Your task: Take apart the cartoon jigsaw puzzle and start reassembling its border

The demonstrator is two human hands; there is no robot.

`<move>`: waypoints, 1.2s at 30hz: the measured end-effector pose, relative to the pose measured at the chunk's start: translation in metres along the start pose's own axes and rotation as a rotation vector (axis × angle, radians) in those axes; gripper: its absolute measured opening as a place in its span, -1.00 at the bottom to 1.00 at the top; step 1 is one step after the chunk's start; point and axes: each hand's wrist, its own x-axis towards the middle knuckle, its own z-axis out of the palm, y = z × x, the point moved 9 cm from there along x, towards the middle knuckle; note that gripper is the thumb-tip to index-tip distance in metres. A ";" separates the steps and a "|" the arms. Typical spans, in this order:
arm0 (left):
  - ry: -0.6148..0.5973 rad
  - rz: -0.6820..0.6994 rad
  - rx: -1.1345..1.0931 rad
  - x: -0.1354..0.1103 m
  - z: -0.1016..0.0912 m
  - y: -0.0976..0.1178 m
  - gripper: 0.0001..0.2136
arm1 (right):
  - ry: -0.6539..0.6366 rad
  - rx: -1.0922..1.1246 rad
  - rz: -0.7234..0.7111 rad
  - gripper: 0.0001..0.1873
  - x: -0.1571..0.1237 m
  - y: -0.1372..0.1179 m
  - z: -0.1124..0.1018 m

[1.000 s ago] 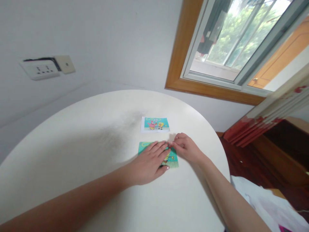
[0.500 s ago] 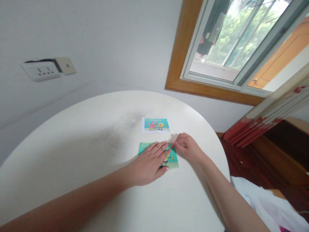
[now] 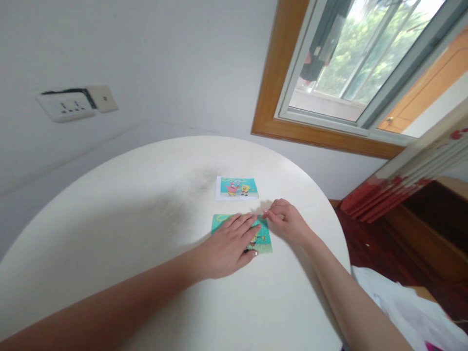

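Note:
A jigsaw puzzle with a teal cartoon picture lies flat on the white round table. My left hand rests palm down over its middle, fingers stretched out, hiding much of the picture. At the puzzle's upper right corner is my right hand, fingers curled and thumb and fingertips together against the edge. Whatever those fingertips pinch is too small to make out. Just beyond the puzzle lies a paper reference picture of the same cartoon, with a white margin.
Past the table stands a white wall with a socket panel. A wood-framed window is at the upper right. To the right hang red and white curtains, and a white plastic bag lies low beside the table.
Both hands keep nearly the same place on the puzzle. The whole view has shifted very slightly; the puzzle and paper picture lie as before.

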 end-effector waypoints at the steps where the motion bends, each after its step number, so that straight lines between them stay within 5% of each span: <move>1: 0.005 0.002 0.001 0.000 0.000 0.000 -0.49 | -0.005 0.000 0.007 -0.68 0.000 0.001 0.001; 13: 0.137 -0.011 -0.002 -0.003 -0.021 -0.001 -0.57 | -0.055 0.022 0.052 -0.74 0.000 0.018 0.002; 21: 0.162 -0.076 -0.119 -0.009 -0.061 -0.057 -0.62 | -0.120 0.106 0.055 -0.72 -0.004 0.019 0.003; 25: 0.054 -0.063 -0.162 -0.036 -0.045 -0.071 -0.48 | -0.151 0.103 0.032 -0.64 -0.007 0.016 -0.001; 29: 0.008 -0.092 -0.201 -0.058 -0.026 -0.073 -0.31 | -0.254 0.053 -0.030 -0.29 -0.017 0.004 0.000; 36: -0.004 -0.181 -0.225 -0.061 -0.017 -0.078 -0.20 | -0.447 -0.146 0.062 0.13 -0.033 0.001 0.020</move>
